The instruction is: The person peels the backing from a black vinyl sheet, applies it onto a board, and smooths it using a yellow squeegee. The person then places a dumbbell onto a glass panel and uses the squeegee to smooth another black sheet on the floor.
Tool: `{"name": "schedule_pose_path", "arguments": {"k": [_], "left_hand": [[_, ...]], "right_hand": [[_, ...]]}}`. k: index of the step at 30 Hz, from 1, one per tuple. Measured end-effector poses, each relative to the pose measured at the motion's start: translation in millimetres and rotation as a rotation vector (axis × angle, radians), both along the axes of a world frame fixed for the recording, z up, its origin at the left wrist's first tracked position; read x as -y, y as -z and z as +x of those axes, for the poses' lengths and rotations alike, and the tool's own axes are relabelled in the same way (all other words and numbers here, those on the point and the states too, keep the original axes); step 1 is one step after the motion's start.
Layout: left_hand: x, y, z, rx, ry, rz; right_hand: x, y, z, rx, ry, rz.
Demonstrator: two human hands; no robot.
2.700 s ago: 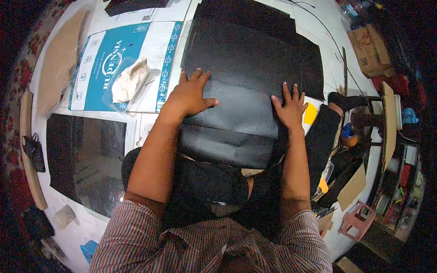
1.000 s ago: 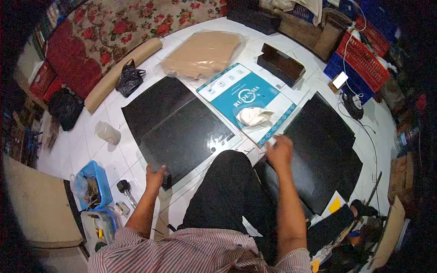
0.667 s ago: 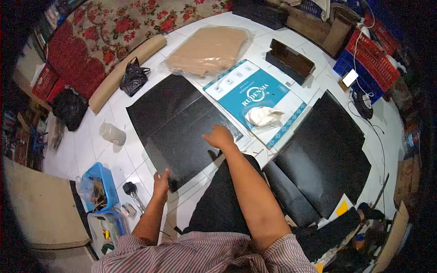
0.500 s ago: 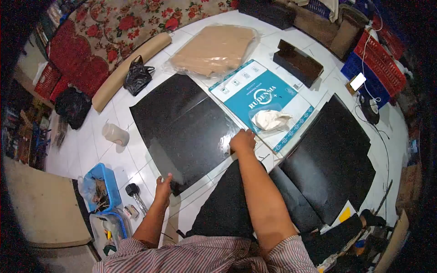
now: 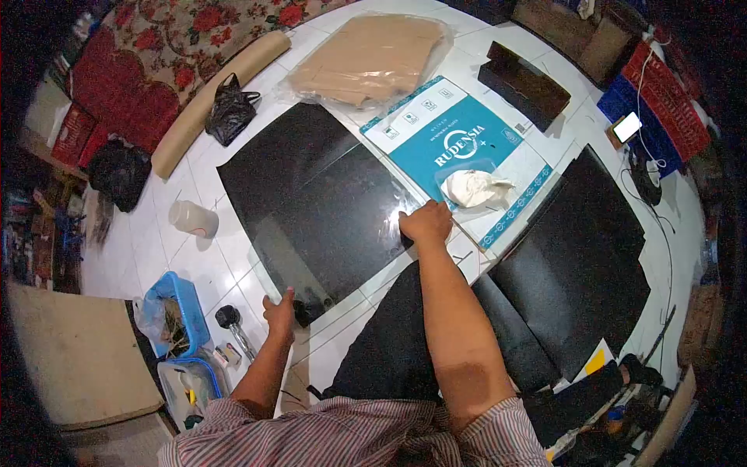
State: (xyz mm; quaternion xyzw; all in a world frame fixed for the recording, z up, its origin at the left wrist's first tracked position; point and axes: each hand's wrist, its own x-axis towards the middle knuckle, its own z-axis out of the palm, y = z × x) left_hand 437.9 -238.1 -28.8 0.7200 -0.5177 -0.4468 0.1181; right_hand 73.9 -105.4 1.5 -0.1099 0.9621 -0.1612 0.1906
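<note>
A large black sheet (image 5: 288, 156) lies on the tiled floor in front of me. A clear, shiny plastic sheet (image 5: 284, 253) overlaps much of it, with a paler strip along its left side. My left hand (image 5: 280, 314) is at the near left corner, thumb and forefinger apart; whether it touches the plastic I cannot tell. At the near right corner, my right hand (image 5: 426, 223) is closed, with its fingers bent down at the plastic's edge. What lies under those fingers is hidden. Beside it is a teal and white printed carton (image 5: 436, 144) bearing a crumpled white bundle (image 5: 475, 188).
More black sheets (image 5: 576, 257) lie to the right. Plastic-wrapped brown cardboard (image 5: 369, 58), a brown paper roll (image 5: 226, 101) and a black bag (image 5: 231, 113) are farther back. Left stand a whitish container (image 5: 192, 219), a blue basket (image 5: 187, 307) and a black-headed hammer (image 5: 233, 323).
The view has shifted slightly. The clear plastic's edge now shows past the black sheet's near side. My right hand is a little farther forward and right in view; my left hand stays by its corner.
</note>
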Motion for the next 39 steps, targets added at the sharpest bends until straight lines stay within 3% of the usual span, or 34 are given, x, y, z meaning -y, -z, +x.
{"name": "schedule_pose_path", "arguments": {"k": [3,5,12,15,16,19,21,25,27,28,29,31,32,33,34,36,39], "left_hand": [[-3,-27,-21,0.049,-0.078,0.012],[20,11,3,-0.020,-0.106,0.021],[53,39,37,-0.358,-0.142,0.178],[49,48,40,-0.192,-0.189,0.011],[49,43,42,-0.320,-0.169,0.050],[39,17,30,-0.272,-0.062,0.002],[30,3,22,-0.422,-0.100,-0.071],[32,-11,33,-0.128,-0.152,-0.063],[27,-4,41,-0.197,-0.125,-0.241],[25,-6,38,-0.029,-0.143,-0.303],[24,-14,41,-0.034,-0.131,-0.311],[7,-61,32,0.085,0.049,-0.386],[31,-28,50,-0.041,-0.073,-0.520],[21,-61,34,0.021,-0.018,-0.591],[31,-60,31,0.153,-0.070,-0.705],[58,-60,37,-0.104,-0.031,-0.711],[44,-124,-6,-0.112,0.028,-0.840]], "right_hand": [[-1,-4,-5,0.000,0.014,-0.027],[-1,-8,-6,0.057,0.049,-0.034],[-8,-8,-11,0.113,0.117,-0.081],[-12,-8,-5,0.068,0.075,-0.053],[-12,-6,-6,0.063,0.033,-0.054],[-12,-5,-5,-0.038,-0.022,-0.063],[-16,-20,-3,0.050,0.009,-0.168],[-18,-19,-2,0.058,-0.023,-0.206],[-20,-23,4,-0.007,-0.034,-0.222],[-21,-26,5,-0.013,-0.044,-0.248],[-21,-30,6,-0.020,-0.053,-0.274],[-21,-22,10,-0.122,-0.042,-0.404],[-21,-19,12,-0.153,-0.011,-0.464],[-23,-21,14,-0.188,0.035,-0.519],[-27,-24,15,-0.205,0.075,-0.569],[-38,-26,17,-0.268,0.169,-0.709],[-78,-51,26,-0.308,0.309,-0.807]]}}
